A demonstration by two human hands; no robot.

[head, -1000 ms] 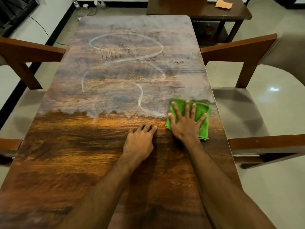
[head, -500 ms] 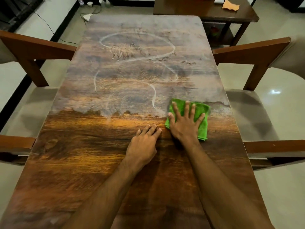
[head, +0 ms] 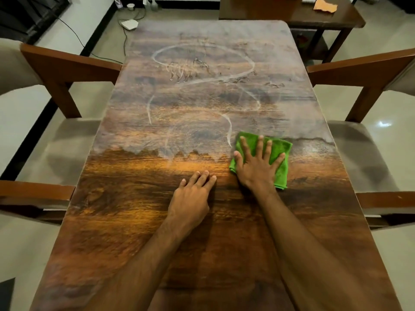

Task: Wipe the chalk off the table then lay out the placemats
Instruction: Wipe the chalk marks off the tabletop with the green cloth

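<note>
Nearest the wearer, the table (head: 139, 239) is bare, dark, glossy wood, and both forearms reach out over it. The left hand (head: 190, 198) lies palm down on that wood with its fingers straight and close together, holding nothing; it looks like a brace. Just to the right of its fingertips, the right hand (head: 256, 169) presses flat on the green cloth (head: 281, 173). Its fingers are spread wide and straight, not curled round the fabric. The cloth is folded into a rough square pad. It shows beyond the fingertips, past the little finger and beside the heel of the hand on the outer side, and the thumb sits at its left edge.

By its look the cloth is a light, soft, fluffy microfibre. It would likely bunch up or slip out if pushed by one corner. The sound hold for wiping is an open palm over its middle, with weight down through the spread fingers. To lift it, a pinch at the free fold beside the little finger would serve.

The ragged edge of the chalk (head: 229, 129) haze runs level with the right thumb tip on the left side and with the fingertips on the right side. Beyond the fingertips, pale dust and white loops cover the wood to the far end, so I judge that most of the wiping remains. Past that end stands a side table (head: 280, 12) with an orange rag (head: 324, 6) on it. No placemats are in view.
</note>
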